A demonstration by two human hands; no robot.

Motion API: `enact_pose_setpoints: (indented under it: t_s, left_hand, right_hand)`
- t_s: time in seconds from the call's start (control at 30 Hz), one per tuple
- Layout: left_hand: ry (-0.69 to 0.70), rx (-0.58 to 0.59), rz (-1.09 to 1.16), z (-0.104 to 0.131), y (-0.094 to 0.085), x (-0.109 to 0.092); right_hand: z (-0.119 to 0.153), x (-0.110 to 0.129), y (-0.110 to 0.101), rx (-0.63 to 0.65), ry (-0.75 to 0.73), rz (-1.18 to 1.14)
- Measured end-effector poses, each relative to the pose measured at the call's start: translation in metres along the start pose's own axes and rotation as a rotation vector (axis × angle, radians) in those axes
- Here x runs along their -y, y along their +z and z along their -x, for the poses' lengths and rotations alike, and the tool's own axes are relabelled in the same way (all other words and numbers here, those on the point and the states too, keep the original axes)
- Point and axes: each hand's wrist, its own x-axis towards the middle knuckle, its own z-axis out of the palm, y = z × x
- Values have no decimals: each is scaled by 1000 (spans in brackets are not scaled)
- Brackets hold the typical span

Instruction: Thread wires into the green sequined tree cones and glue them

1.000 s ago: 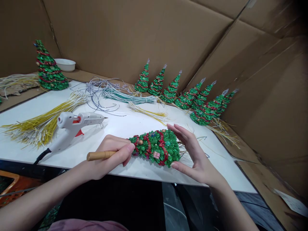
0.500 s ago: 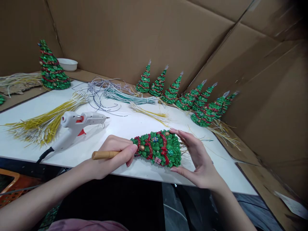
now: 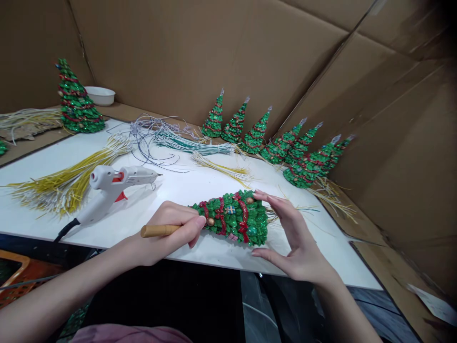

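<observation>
Left hand [image 3: 174,232] is closed on a wooden handle [image 3: 159,231]; right hand [image 3: 299,242] (half open) touches the tree's base [image 3: 260,221].

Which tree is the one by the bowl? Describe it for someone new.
Past the far left corner of the white tabletop, a white bowl sits near the cardboard wall. The tree stands beside it, partly hiding it. Unlike the trees grouped farther right, it shows no clear tip on top.
</observation>
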Motion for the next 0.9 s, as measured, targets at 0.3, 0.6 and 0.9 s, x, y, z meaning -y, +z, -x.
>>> enact_pose_setpoints:
  t_s: [0.3, 0.6, 0.9]
  left_hand:
    - [-1, 55, -41, -2, -1, -3]
    - [29, 49, -24, 1, 0, -1]
    - [31, 37, -22, 2, 0, 0]
  right_hand:
    - [-7, 2, -5, -79, 20, -22]
    - [-5, 2, -7, 51, 133, -11]
    - [-4, 4, -4, 10, 61, 11]
